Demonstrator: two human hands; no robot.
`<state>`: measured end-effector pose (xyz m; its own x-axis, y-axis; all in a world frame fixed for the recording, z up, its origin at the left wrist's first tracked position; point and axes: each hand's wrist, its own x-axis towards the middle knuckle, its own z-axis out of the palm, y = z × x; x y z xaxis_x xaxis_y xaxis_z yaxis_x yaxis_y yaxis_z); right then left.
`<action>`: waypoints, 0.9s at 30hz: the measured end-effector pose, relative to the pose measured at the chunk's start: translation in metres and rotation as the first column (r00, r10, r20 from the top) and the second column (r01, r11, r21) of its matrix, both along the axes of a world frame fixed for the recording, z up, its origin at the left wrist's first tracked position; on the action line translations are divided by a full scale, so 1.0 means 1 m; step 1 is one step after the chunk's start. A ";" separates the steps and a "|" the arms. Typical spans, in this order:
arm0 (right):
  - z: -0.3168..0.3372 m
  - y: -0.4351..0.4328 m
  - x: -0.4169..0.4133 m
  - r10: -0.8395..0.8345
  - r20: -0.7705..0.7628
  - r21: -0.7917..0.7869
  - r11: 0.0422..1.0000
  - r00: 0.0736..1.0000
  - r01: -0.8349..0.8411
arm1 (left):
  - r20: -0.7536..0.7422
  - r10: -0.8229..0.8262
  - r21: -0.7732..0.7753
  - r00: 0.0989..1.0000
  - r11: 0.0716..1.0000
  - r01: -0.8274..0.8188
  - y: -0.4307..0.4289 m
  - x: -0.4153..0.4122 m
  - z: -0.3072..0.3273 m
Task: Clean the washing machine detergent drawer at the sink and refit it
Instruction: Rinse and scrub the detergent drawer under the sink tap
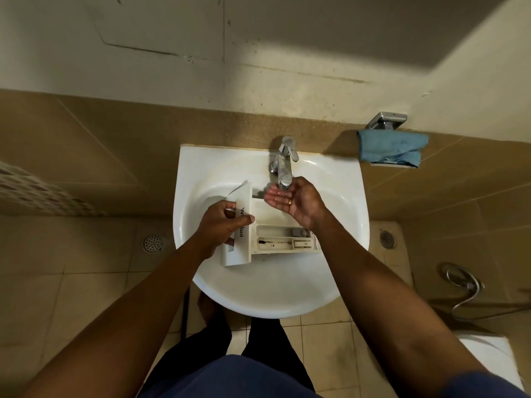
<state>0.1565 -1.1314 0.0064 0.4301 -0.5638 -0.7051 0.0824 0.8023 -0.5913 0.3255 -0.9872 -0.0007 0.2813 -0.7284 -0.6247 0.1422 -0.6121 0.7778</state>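
Your left hand grips the detergent drawer by its white front panel, fingers and thumb curled round the panel's edge. The drawer lies across the wash basin with its compartments facing up. Your right hand is open and cupped palm-up directly beneath the spout of the tap, holding nothing. I can't quite tell from this angle whether water is actually running.

The main risk is that one-handed hold. The panel is smooth plastic, and once it's wet it could slide out of your fingers, so the drawer knocks against the porcelain. Handfuls of water alone also look unlikely to shift the dark residue in the narrow near channel. It seems caked on and probably needs rubbing. Water thrown into the shallow trays could bounce over the rim onto the tiles by your feet and leave the floor slippery.

A blue cloth hangs on a metal holder on the wall to your right, well apart from the basin, so you'd need a free hand to fetch it. A floor drain sits on the tiles to the left and a coiled metal hose lies to the right. The tap overhangs the drawer's far side, so you have little room to lift or tilt the drawer under it
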 end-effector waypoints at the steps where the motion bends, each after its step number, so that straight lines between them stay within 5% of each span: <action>1: 0.000 -0.002 0.005 -0.033 0.053 0.050 0.998 0.998 0.031 | -0.002 0.002 0.000 1.000 1.000 -0.002 0.000 0.000 0.000; 18: 0.003 -0.015 0.025 -0.203 0.250 0.208 0.966 0.947 0.152 | -0.016 0.003 0.020 1.000 1.000 -0.002 0.000 0.001 0.000; 24: 0.003 -0.012 0.020 -0.146 0.220 0.174 0.979 0.964 0.109 | -0.012 0.005 0.017 1.000 1.000 -0.005 0.000 0.001 -0.001; 27: 0.010 -0.006 0.011 0.029 0.011 0.011 1.000 1.000 -0.029 | -0.020 0.011 0.016 1.000 1.000 -0.011 0.000 0.001 -0.002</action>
